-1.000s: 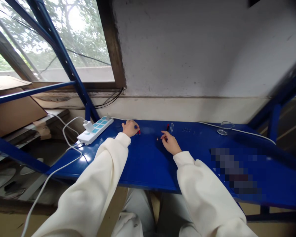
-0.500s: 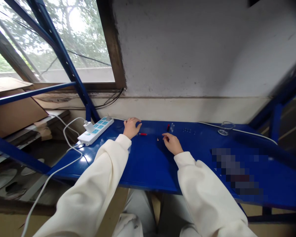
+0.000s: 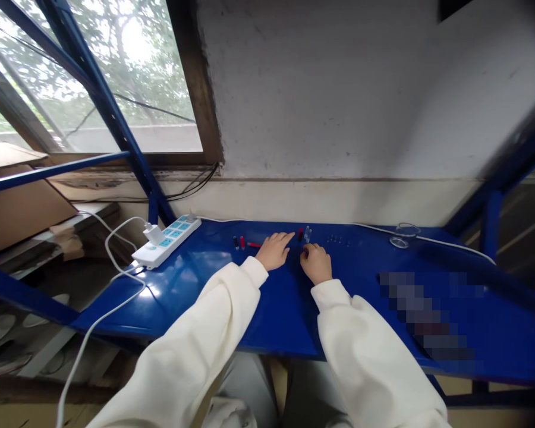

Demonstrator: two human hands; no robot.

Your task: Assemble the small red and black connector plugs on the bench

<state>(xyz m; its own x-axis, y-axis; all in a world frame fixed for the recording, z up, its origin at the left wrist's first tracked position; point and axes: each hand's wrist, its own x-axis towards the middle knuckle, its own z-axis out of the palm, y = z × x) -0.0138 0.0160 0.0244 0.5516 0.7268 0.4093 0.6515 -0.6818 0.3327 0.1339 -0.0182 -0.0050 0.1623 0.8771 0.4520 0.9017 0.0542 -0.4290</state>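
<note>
My left hand (image 3: 274, 251) is over the middle of the blue table, its fingers stretched out toward the right. A thin red stick (image 3: 254, 244) lies just left of it, the stick's right end close to the hand. Farther left stand a small black cylinder (image 3: 236, 242) and a small red cylinder (image 3: 242, 242). My right hand (image 3: 318, 265) is a short way to the right, with fingers curled together; what they hold, if anything, is too small to make out. Behind the hands are a red-and-dark cylinder (image 3: 300, 234) and small clear tubes (image 3: 308, 233).
Several tiny clear pieces (image 3: 334, 239) lie right of the tubes. A clear glass container (image 3: 400, 242) stands farther right by a white cable (image 3: 455, 247). At the left is a white power strip (image 3: 172, 241) with a plugged-in charger (image 3: 152, 234). A blurred-out patch (image 3: 421, 312) covers the table's right.
My left hand has moved right, toward my right hand, uncovering the black and red cylinders. The small tan piece between the hands is no longer visible. My right hand has curled its fingers more.
</note>
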